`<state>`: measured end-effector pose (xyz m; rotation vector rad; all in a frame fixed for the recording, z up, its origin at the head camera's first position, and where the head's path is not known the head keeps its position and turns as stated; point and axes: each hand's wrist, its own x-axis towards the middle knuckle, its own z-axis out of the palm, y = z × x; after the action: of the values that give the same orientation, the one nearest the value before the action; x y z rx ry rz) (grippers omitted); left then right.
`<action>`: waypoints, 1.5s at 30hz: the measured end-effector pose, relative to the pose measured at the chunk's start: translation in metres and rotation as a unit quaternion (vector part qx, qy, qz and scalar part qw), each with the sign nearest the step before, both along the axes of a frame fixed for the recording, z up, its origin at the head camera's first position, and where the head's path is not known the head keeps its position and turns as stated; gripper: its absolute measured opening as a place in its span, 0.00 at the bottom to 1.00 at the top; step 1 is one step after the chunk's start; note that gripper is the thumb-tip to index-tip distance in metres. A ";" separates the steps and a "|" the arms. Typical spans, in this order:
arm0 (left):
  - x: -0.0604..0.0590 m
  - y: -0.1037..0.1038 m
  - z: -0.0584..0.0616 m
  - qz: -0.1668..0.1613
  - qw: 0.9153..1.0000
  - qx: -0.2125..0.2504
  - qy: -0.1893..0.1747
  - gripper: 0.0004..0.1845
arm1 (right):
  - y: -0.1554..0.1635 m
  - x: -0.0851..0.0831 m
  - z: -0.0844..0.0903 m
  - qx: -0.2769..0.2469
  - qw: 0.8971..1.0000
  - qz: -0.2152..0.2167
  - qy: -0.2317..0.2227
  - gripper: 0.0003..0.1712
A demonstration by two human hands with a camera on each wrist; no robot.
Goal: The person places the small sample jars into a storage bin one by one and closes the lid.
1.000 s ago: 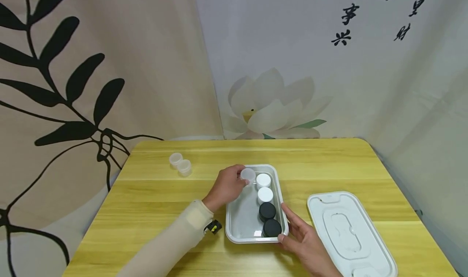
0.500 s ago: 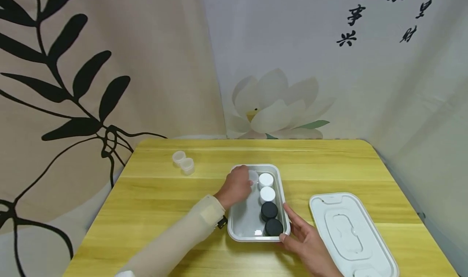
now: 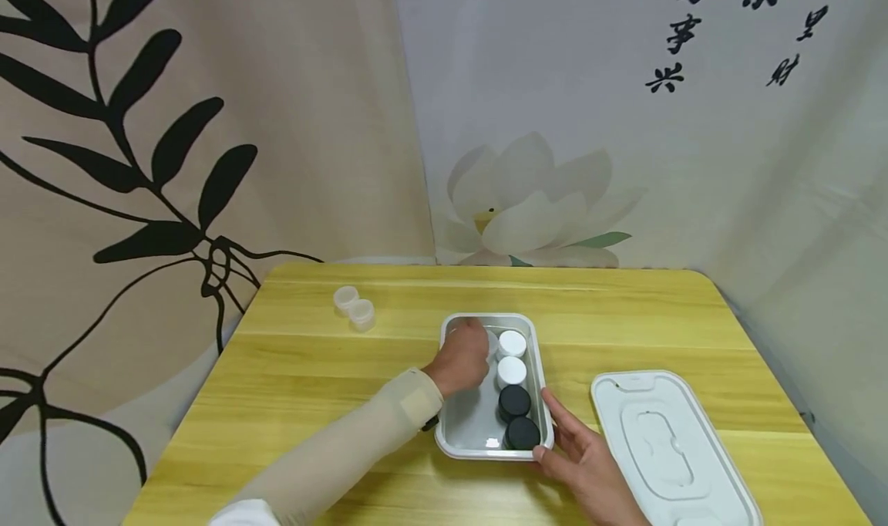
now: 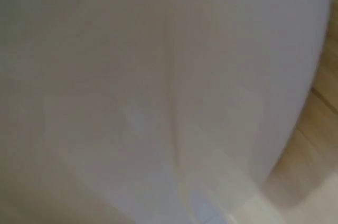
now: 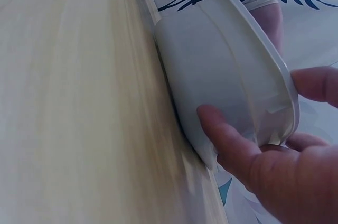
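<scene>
In the head view my left hand (image 3: 461,360) reaches into the far left part of a white plastic box (image 3: 458,455). It holds a small translucent cup (image 3: 492,344), mostly covered by the hand; the fingertips are hidden. Right of it, a row of white-capped jars (image 3: 512,371) and black-capped jars (image 3: 522,433) stands along the box's right wall. My right hand (image 3: 586,468) grips the near right corner of the box. The right wrist view has its fingers (image 5: 224,134) against the box's outer wall and rim. Only blurred pale cloth fills the left wrist view.
Two translucent cups (image 3: 361,315) stand together at the back left of the wooden table (image 3: 388,287). A white lid (image 3: 673,449) lies right of the box, close to my right hand. Behind the table hangs a printed curtain (image 3: 333,125).
My left hand has carried the translucent cup down into the box, and now covers most of it. My right hand stays at the box's corner. The head view has shifted slightly.
</scene>
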<state>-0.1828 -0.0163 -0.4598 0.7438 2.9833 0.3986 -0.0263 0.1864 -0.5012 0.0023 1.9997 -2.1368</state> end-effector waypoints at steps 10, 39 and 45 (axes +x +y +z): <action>0.002 0.000 -0.002 0.011 1.000 -0.011 -0.007 0.10 | -0.001 -0.001 0.001 0.009 1.000 0.005 0.003 0.46; 0.004 -0.072 -0.002 0.176 0.910 0.375 0.030 0.24 | -0.002 0.002 0.003 0.015 0.999 -0.019 -0.035 0.48; -0.002 -0.113 -0.007 0.257 0.867 0.427 0.003 0.24 | -0.002 0.002 0.004 0.021 0.999 -0.020 -0.035 0.47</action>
<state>-0.1843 -0.1295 -0.4668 -0.1021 2.8648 1.7967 -0.0247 0.1841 -0.4971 0.1225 2.0200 -2.0877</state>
